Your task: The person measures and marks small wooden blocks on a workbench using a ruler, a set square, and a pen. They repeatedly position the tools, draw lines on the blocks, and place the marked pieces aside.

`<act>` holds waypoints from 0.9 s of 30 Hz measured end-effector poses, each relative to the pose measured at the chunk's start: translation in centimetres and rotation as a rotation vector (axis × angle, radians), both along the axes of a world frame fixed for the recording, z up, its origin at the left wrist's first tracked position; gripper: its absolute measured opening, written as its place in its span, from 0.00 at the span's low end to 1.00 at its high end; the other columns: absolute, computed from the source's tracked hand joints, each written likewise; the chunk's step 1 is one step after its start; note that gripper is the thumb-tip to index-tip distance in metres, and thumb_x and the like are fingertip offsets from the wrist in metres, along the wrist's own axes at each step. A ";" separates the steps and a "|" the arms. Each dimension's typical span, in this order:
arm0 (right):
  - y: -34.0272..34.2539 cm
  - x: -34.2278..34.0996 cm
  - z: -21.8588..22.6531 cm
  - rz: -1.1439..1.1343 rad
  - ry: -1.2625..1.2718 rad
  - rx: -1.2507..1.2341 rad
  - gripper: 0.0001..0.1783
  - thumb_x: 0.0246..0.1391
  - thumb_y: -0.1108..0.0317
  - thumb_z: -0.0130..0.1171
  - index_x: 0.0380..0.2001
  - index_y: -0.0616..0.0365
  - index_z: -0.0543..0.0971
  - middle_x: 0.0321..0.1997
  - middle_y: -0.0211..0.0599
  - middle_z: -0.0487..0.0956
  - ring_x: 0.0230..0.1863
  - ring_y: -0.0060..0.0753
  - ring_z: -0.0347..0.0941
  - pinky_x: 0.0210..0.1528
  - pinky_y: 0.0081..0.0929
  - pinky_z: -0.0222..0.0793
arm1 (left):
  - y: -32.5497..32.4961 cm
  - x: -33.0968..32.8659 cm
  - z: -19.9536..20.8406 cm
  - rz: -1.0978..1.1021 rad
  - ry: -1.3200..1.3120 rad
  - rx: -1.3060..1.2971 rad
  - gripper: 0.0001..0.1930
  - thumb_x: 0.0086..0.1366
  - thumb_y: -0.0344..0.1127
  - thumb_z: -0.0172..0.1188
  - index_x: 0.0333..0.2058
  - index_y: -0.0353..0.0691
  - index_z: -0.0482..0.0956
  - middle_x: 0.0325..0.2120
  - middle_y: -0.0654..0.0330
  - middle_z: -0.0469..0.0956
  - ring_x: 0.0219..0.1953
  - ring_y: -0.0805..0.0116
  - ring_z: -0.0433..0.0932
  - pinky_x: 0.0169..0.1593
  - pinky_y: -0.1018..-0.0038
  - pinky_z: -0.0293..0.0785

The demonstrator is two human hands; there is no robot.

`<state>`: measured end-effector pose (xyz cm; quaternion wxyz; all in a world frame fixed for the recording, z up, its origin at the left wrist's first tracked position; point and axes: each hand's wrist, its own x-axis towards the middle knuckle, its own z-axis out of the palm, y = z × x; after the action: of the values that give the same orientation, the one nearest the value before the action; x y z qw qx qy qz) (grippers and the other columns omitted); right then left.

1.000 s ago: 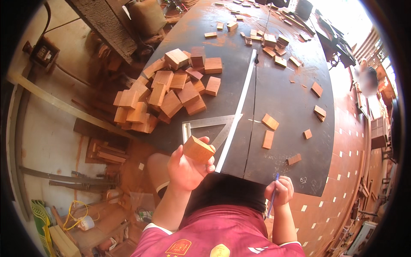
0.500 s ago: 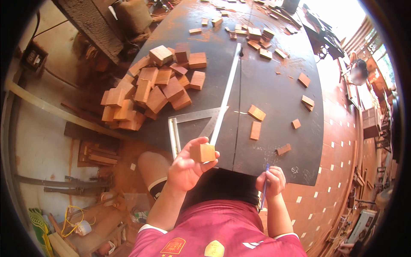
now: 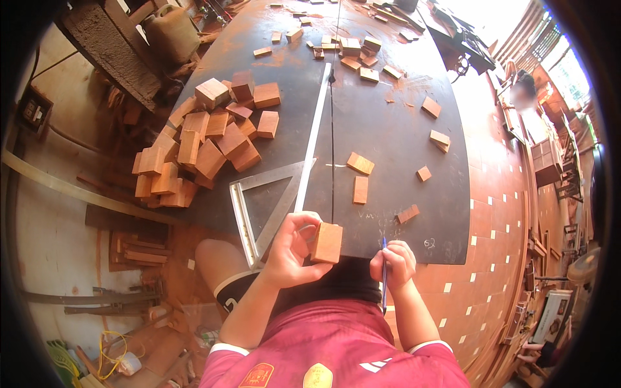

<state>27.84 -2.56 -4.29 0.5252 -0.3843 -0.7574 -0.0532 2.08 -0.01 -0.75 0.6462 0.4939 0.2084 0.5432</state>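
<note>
Between the thumb and fingers of my left hand (image 3: pixel 288 253) is a wooden block (image 3: pixel 328 243), held above the near edge of the dark table (image 3: pixel 401 129). My right hand (image 3: pixel 398 264) grips a blue pen (image 3: pixel 385 278), its tip pointing away from me. Just beyond the left hand lies a metal set square (image 3: pixel 240 213), with a long white straightedge (image 3: pixel 315 129) touching it and running up the table. A heap of wooden blocks (image 3: pixel 210 158) rests on the left side of the tabletop.
Several loose blocks (image 3: pixel 360 189) lie on the right half of the table, and more offcuts (image 3: pixel 350 46) are scattered at the far end amid sawdust. Tiled floor (image 3: pixel 482 284) runs along the right. Another person (image 3: pixel 522 90) is in the far right background.
The block in my left hand has turned and moved slightly right, showing a larger face. My right hand keeps the pen. The whole view has shifted a little.
</note>
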 end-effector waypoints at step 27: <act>-0.3 0.1 -0.4 -0.005 -0.004 0.007 0.13 0.43 0.82 0.62 0.35 0.62 0.74 0.26 0.39 0.75 0.22 0.40 0.75 0.29 0.37 0.81 | 1.6 -3.2 4.1 0.579 1.009 0.329 0.37 0.43 0.37 0.86 0.54 0.39 0.81 0.48 0.51 0.84 0.53 0.53 0.83 0.57 0.63 0.79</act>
<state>27.94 -2.82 -4.71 0.5247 -0.3844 -0.7573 -0.0581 -1.10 1.56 3.37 0.2086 0.7071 0.5285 0.4210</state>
